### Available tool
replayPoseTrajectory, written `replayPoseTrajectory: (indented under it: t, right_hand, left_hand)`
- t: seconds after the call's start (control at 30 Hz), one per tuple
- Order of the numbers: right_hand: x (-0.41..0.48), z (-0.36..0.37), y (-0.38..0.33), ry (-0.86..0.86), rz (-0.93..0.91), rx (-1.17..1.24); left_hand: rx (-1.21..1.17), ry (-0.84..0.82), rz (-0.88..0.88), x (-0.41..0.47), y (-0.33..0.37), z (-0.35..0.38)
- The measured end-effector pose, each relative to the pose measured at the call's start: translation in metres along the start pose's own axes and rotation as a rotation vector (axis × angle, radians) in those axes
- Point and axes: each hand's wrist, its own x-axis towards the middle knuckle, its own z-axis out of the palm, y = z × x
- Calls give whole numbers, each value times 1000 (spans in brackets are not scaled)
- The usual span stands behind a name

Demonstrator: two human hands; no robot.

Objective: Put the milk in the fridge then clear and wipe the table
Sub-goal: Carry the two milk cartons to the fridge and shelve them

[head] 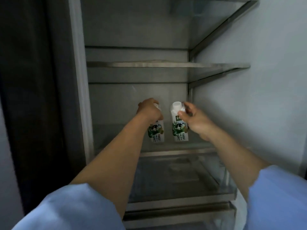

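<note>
Two white milk cartons with a cow picture stand side by side on a glass shelf (196, 145) inside the open fridge. My left hand (149, 111) grips the top of the left carton (157, 134), hiding its cap. My right hand (192, 117) is at the upper right side of the right carton (180, 130), thumb and fingertips touching near its white cap, fingers loosely spread. Both cartons are upright on the shelf.
Two bare glass shelves (166, 64) sit above the cartons. Below is a clear drawer (182, 180). The fridge's right inner wall (257, 80) is white; a dark frame (41, 97) borders the left side.
</note>
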Motion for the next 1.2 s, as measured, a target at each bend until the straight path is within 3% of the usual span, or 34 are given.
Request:
replayPoseTrajectory:
  t: [0.17,0.33,0.63,0.77,0.93,1.2]
  right_hand:
    - [15,6,15,12,26,79]
    - [10,11,28,-5,18,114]
    - [-1,19,39,-34,26,134]
    - [-9,16,29,148,50,94]
    - [-24,16,-8,394,-79,84]
    - [-75,28,-75,530,-240,310]
  left_hand:
    - [-58,-25,42,7,-13,12]
    - [-238,-78,-77,2,-30,28]
    - [-229,-67,-108,-6,-38,36]
    - [-159,13,-86,-16,-29,31]
    - [-146,197,19,-38,-7,24]
    - [-143,353,359,-122,19,-8]
